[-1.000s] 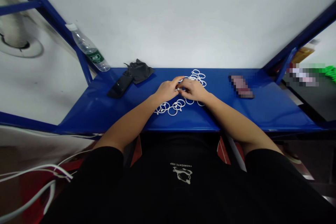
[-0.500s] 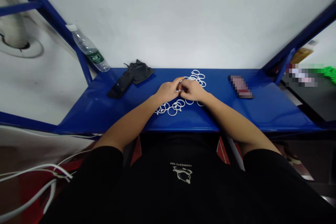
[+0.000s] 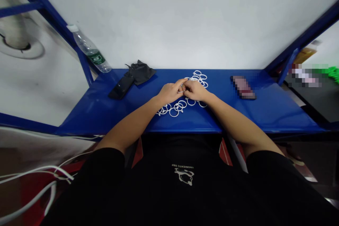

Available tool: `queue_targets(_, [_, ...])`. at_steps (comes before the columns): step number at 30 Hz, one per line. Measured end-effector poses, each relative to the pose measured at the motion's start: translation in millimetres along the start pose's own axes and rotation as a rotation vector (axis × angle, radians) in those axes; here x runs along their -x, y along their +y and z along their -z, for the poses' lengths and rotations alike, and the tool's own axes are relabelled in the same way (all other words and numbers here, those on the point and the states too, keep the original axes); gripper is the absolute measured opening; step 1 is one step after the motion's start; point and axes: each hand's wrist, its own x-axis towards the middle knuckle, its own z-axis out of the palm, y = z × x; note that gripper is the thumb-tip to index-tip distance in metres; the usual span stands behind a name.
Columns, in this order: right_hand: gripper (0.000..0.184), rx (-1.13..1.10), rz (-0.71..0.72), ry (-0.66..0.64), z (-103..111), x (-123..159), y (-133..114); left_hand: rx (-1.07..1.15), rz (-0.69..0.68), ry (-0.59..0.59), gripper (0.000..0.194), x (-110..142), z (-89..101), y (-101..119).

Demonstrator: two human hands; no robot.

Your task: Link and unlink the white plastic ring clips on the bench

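Over the middle of the blue tabletop (image 3: pixel 212 120), my left hand (image 3: pixel 169 92) and my right hand (image 3: pixel 196 90) meet fingertip to fingertip. Both are closed in a pinch around a thin white ring (image 3: pixel 180 92), of which only a small part shows between the fingers. Just behind my right hand lies a pile of white rings (image 3: pixel 203 77). Nearer to me, below the hands, more white rings (image 3: pixel 174 116) with small tabs lie loosely overlapping. My fingers hide part of both groups.
Left of the hands are a black phone (image 3: pixel 121 87) and a crumpled black bag (image 3: pixel 144 72). A plastic bottle (image 3: pixel 88 50) leans against the blue frame (image 3: pixel 84 65). On the right lies a blurred-out phone (image 3: pixel 242 87). A white wall (image 3: pixel 185 21) stands behind the table.
My right fingers have shifted slightly right and opened a small gap against the left ones. The loose rings on the table have stayed in place.
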Motion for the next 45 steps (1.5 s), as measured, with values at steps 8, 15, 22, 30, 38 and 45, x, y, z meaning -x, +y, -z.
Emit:
queue_targets(8, [0.014,0.036,0.084,0.095,0.6,3.6,5.2,0.041,0.050,0.051,0.047,-3.0,2.9,-6.6])
queue_targets(15, [0.020,0.102,-0.047,0.263,4.2,4.4,19.3,0.037,-0.118,0.183,0.028,-4.2,7.5,-4.5])
queue_targets(22, [0.017,0.086,-0.125,0.319,4.8,4.4,34.6,0.118,-0.328,-0.082,0.020,1.4,6.7,14.8])
queue_targets(30, [0.018,0.056,-0.096,0.258,2.8,4.2,30.9,0.111,-0.326,-0.276,0.014,2.9,5.8,17.6])
queue_targets(38, [0.019,0.041,-0.076,0.246,3.6,4.5,30.7,0.106,-0.279,-0.300,0.012,2.0,11.7,15.1])
queue_targets(45, [0.020,0.038,-0.068,0.230,4.3,4.7,29.3,0.102,-0.266,-0.310,0.018,3.4,11.9,14.6])
